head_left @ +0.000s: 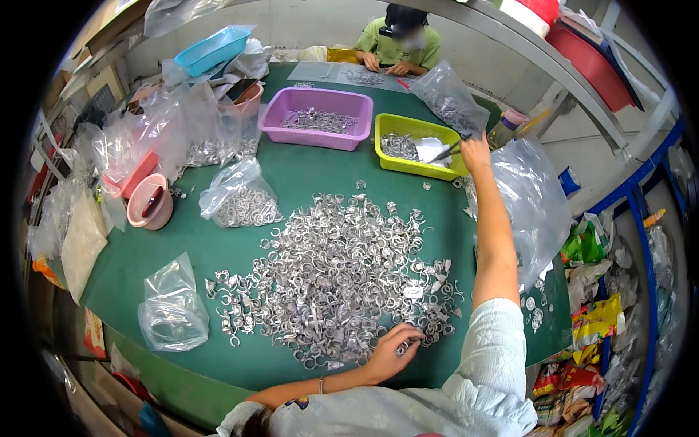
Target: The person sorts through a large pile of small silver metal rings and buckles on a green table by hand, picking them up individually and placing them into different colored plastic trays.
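Note:
A large heap of silver-coloured metal rings (pixel 328 269) spreads over the middle of the green table. At its near right edge, my left hand (pixel 392 355) is curled with thumb and fingers closed around a ring or small cluster of rings; how many I cannot tell. My right arm reaches far forward, and my right hand (pixel 476 154) is closed on a slim dark tool (pixel 448 151), like pliers or tweezers. The tool points over the yellow-green basin (pixel 415 167), which holds more metal pieces and a white paper (pixel 431 148). A small white tag (pixel 413 292) lies on the heap.
A purple basin (pixel 317 138) with metal pieces stands beyond the heap. Bags of rings (pixel 244 200), a flat clear bag (pixel 172 309) and a pink cup (pixel 151 207) are left. A large plastic bag (pixel 528 211) lies right of my arm. Across the table sits another person (pixel 400 47).

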